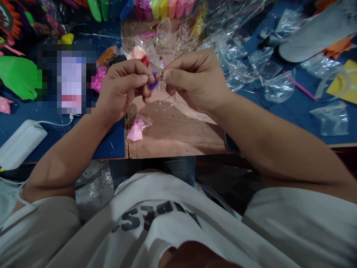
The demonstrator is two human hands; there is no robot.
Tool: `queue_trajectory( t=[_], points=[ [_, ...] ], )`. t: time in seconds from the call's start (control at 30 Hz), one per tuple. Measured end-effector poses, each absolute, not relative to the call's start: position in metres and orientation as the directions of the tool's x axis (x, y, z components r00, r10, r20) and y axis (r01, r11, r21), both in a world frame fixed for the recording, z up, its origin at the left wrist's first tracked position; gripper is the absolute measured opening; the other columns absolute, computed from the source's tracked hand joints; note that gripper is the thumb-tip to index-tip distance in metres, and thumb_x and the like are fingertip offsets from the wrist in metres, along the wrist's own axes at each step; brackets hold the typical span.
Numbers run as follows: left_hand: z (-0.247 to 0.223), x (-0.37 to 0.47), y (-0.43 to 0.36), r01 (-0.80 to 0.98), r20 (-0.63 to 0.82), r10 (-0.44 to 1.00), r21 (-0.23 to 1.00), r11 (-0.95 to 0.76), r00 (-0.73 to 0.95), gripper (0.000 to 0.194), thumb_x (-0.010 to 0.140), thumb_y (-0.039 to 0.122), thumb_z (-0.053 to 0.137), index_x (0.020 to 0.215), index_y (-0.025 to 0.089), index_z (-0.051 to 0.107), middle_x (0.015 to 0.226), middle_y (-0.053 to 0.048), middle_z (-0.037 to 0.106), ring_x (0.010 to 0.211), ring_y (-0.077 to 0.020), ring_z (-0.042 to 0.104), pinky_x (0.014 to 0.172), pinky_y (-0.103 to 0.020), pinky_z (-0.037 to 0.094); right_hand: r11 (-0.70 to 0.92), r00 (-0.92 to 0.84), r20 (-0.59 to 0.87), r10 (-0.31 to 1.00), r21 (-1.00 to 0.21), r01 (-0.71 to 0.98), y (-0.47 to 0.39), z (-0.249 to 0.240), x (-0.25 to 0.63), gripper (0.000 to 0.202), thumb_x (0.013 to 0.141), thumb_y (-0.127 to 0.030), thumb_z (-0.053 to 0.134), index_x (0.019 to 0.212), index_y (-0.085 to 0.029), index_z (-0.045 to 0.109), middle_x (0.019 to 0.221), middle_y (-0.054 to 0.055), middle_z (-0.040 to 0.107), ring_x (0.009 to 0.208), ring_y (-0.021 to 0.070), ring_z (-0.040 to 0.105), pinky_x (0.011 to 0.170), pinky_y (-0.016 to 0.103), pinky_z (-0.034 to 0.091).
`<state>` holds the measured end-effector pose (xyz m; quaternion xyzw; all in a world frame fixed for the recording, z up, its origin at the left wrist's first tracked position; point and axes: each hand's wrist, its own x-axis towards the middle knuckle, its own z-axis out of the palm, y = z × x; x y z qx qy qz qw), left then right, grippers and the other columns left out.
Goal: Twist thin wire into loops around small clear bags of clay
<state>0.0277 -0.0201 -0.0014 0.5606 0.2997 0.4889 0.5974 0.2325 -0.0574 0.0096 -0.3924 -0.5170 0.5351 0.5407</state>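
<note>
Over the wooden board my two hands meet, fingertips almost touching. My left hand [126, 83] is closed in a pinch on a small purple piece [153, 82], which looks soft like modelling clay. My right hand [195, 80] pinches a thin wire close to that piece; the exact grip is hidden by the thumb. Bent loops of the thin wire [164, 110] hang below the fingertips. Just behind the hands lies a clear bag with peach and red lumps [139, 53]. A pink lump in a small plastic bag [135, 129] rests on the board nearer to me.
Clear plastic bags [279, 83] litter the blue tabletop [298, 121] on the right, beside a grey cylinder [318, 35]. A green clay-like shape [19, 76], a blurred-out screen [71, 82] and a white power bank [22, 143] with a cable lie left. Colourful packs [164, 8] line the back.
</note>
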Motion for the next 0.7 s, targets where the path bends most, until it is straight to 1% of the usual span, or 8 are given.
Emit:
queue_trajectory(
  t=[0.07, 0.2, 0.27, 0.37, 0.47, 0.53, 0.6, 0.7],
  points=[
    [0.001, 0.026, -0.023, -0.234, 0.170, 0.910, 0.969, -0.083, 0.379, 0.030, 0.089, 0.056, 0.092, 0.076, 0.030, 0.088, 0.064, -0.006, 0.065, 0.057, -0.0241, 0.063, 0.055, -0.039, 0.059, 0.142, -0.129, 0.171, 0.977, -0.968, -0.207, -0.057, 0.009, 0.232, 0.031, 0.102, -0.047, 0.094, 0.075, -0.031, 0.088, 0.072, 0.005, 0.071, 0.065, 0.0207, 0.055, 0.062, 0.036, 0.052],
    [0.006, 0.023, -0.025, -0.213, 0.155, 0.892, 0.975, -0.069, 0.425, 0.034, 0.094, 0.061, 0.093, 0.079, 0.030, 0.089, 0.066, -0.004, 0.065, 0.058, -0.0208, 0.062, 0.057, -0.035, 0.059, 0.061, -0.191, 0.112, 0.975, -0.965, -0.254, -0.055, 0.005, 0.232, 0.033, 0.097, -0.052, 0.099, 0.077, -0.031, 0.084, 0.078, 0.003, 0.073, 0.067, 0.0208, 0.054, 0.066, 0.036, 0.052],
    [0.008, 0.023, -0.023, -0.219, 0.162, 0.900, 0.973, -0.077, 0.404, 0.033, 0.094, 0.060, 0.093, 0.078, 0.030, 0.089, 0.063, -0.003, 0.062, 0.057, -0.0201, 0.060, 0.056, -0.033, 0.054, 0.082, -0.213, 0.150, 0.966, -0.950, -0.300, -0.053, 0.001, 0.232, 0.027, 0.098, -0.047, 0.096, 0.080, -0.031, 0.084, 0.079, 0.002, 0.073, 0.070, 0.0206, 0.054, 0.070, 0.035, 0.053],
    [0.008, 0.024, -0.020, -0.235, 0.160, 0.914, 0.969, -0.074, 0.372, 0.030, 0.091, 0.053, 0.090, 0.073, 0.030, 0.086, 0.060, -0.003, 0.061, 0.053, -0.0203, 0.055, 0.054, -0.036, 0.048, 0.128, -0.208, 0.220, 0.953, -0.916, -0.380, -0.051, -0.003, 0.231, 0.019, 0.103, -0.039, 0.092, 0.087, -0.030, 0.087, 0.080, 0.000, 0.074, 0.076, 0.0201, 0.056, 0.079, 0.032, 0.055],
    [0.007, 0.024, -0.020, -0.245, 0.185, 0.912, 0.965, -0.097, 0.367, 0.028, 0.096, 0.049, 0.086, 0.075, 0.030, 0.086, 0.061, -0.002, 0.062, 0.052, -0.0202, 0.052, 0.054, -0.038, 0.047, 0.151, -0.146, 0.214, 0.966, -0.924, -0.353, -0.052, -0.003, 0.229, 0.017, 0.103, -0.038, 0.093, 0.089, -0.033, 0.087, 0.086, 0.000, 0.077, 0.087, 0.0220, 0.061, 0.086, 0.032, 0.057],
    [0.006, 0.023, -0.020, -0.234, 0.200, 0.902, 0.965, -0.115, 0.382, 0.033, 0.099, 0.056, 0.088, 0.077, 0.031, 0.086, 0.061, -0.001, 0.061, 0.052, -0.0198, 0.052, 0.054, -0.037, 0.047, 0.165, -0.114, 0.207, 0.972, -0.940, -0.299, -0.053, -0.002, 0.228, 0.017, 0.099, -0.039, 0.093, 0.084, -0.033, 0.086, 0.089, 0.003, 0.079, 0.089, 0.0239, 0.064, 0.088, 0.036, 0.060],
    [0.006, 0.022, -0.020, -0.211, 0.193, 0.898, 0.971, -0.115, 0.396, 0.042, 0.097, 0.068, 0.092, 0.077, 0.033, 0.084, 0.060, -0.001, 0.062, 0.051, -0.0191, 0.051, 0.054, -0.037, 0.049, 0.160, -0.128, 0.203, 0.971, -0.944, -0.287, -0.054, -0.001, 0.227, 0.017, 0.095, -0.039, 0.093, 0.082, -0.032, 0.086, 0.088, 0.005, 0.080, 0.086, 0.0243, 0.065, 0.088, 0.038, 0.063],
    [0.007, 0.020, -0.021, -0.172, 0.151, 0.900, 0.981, -0.087, 0.410, 0.045, 0.094, 0.071, 0.096, 0.077, 0.031, 0.082, 0.061, 0.000, 0.065, 0.052, -0.0178, 0.052, 0.059, -0.037, 0.055, 0.118, -0.200, 0.198, 0.960, -0.928, -0.353, -0.055, 0.000, 0.228, 0.016, 0.095, -0.038, 0.096, 0.085, -0.028, 0.088, 0.086, 0.005, 0.080, 0.081, 0.0207, 0.065, 0.085, 0.034, 0.062]
  ],
)
